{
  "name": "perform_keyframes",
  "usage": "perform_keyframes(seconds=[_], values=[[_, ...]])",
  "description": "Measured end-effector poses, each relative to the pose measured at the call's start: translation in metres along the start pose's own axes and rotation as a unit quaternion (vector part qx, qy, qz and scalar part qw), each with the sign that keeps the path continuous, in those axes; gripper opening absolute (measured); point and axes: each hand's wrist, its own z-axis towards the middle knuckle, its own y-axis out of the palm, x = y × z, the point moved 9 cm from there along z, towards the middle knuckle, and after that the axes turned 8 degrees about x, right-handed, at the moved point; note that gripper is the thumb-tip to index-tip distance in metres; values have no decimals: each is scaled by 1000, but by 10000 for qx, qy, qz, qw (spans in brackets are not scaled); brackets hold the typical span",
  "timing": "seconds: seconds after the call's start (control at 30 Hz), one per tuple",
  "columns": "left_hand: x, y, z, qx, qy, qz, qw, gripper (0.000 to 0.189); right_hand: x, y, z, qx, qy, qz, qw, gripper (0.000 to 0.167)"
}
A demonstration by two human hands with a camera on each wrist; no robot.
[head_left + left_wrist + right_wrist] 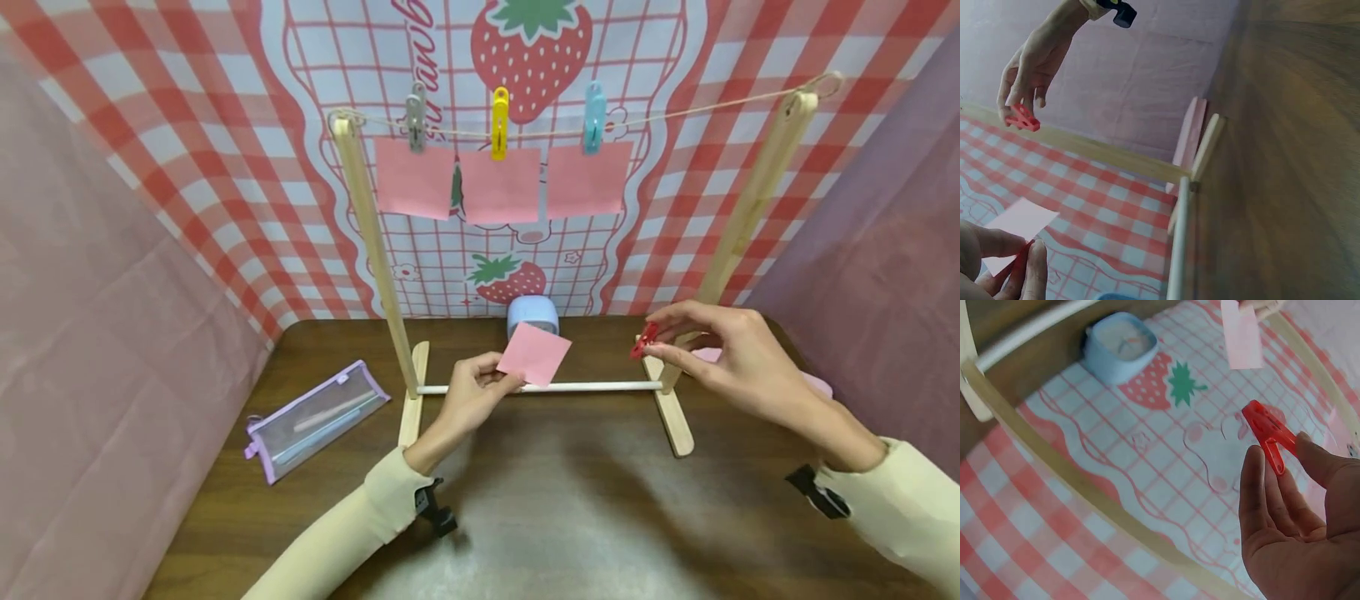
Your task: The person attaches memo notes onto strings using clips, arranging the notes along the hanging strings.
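My left hand [472,396] pinches a pink square of paper [535,353] by its lower corner, in front of the wooden stand's crossbar. In my right hand [738,358] a red clothespin [643,342] is held between thumb and fingers, near the stand's right post [757,200]. The right wrist view shows this red clothespin [1269,434] up close. A string [697,110] runs between the post tops. From it hang three pink papers, under a grey clothespin [416,121], a yellow clothespin [499,125] and a blue clothespin [594,121].
A mesh pencil pouch [318,421] with purple edging lies on the table's left. Behind the crossbar [592,387] stands a small light blue clock [1121,350]. Some pink object [817,384] sits behind the right post, partly hidden. A checked strawberry cloth [660,242] hangs at the back.
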Motion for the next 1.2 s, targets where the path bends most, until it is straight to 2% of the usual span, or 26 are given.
perform_keyframes(seconds=[0.1, 0.2, 0.37, 0.53, 0.7, 0.97, 1.1, 1.2], values=[[5, 8, 8, 62, 31, -179, 9998, 23, -3, -10, 9, 124, 1, -94, 9999, 37], [10, 18, 15, 98, -3, -523, 9986, 24, -3, -16, 17, 196, 54, -90, 9998, 40], [18, 34, 22, 84, -106, -1101, 9938, 28, -8, -26, 30, 330, -83, -155, 9993, 43], [20, 43, 31, 236, -98, -1361, 9904, 27, -17, -39, 44, 595, -217, -128, 9979, 45], [27, 52, 40, 338, -25, -1623, 9862, 25, -23, -52, 58, 762, -157, -74, 9969, 42], [49, 71, 54, 465, 314, -2073, 9767, 24, -31, -76, 80, 1152, -228, -179, 9929, 36], [61, 81, 60, 489, 349, -2376, 9695, 29, -34, -82, 88, 1289, -150, -146, 9914, 33], [69, 89, 63, 481, 341, -2445, 9679, 32, -37, -87, 94, 1398, -149, -58, 9900, 33]])
